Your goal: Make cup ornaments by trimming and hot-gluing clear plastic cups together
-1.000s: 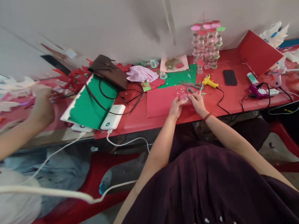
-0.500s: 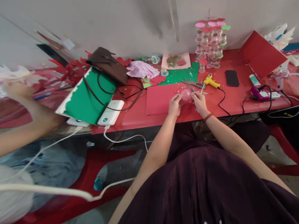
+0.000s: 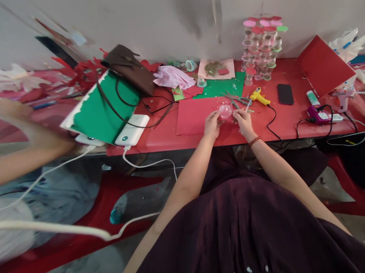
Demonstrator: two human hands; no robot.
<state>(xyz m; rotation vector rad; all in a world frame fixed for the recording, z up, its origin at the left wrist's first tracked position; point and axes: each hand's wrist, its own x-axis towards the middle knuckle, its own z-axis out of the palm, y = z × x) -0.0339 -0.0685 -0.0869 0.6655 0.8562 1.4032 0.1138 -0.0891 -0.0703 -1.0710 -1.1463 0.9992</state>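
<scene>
A small clear round plastic cup (image 3: 225,111) is held between my two hands above a red paper sheet (image 3: 190,119) on the red table (image 3: 285,121). My left hand (image 3: 211,125) pinches its left side and my right hand (image 3: 243,122), with a red bead bracelet at the wrist, pinches its right side. Grey scissors (image 3: 236,100) lie just behind the cup, and a yellow glue gun (image 3: 258,96) lies to their right.
A stack of small cups with pink and green lids (image 3: 261,47) stands by the wall. A black phone (image 3: 284,93), green sheets (image 3: 103,106), a brown bag (image 3: 130,74), power banks (image 3: 130,130) and cables lie around. Another person's arm (image 3: 24,153) works at left, and one more at the right edge.
My hands lifted the clear cup slightly off the red sheet and hold it between them. The person at left moved an arm. The view shifted a little.
</scene>
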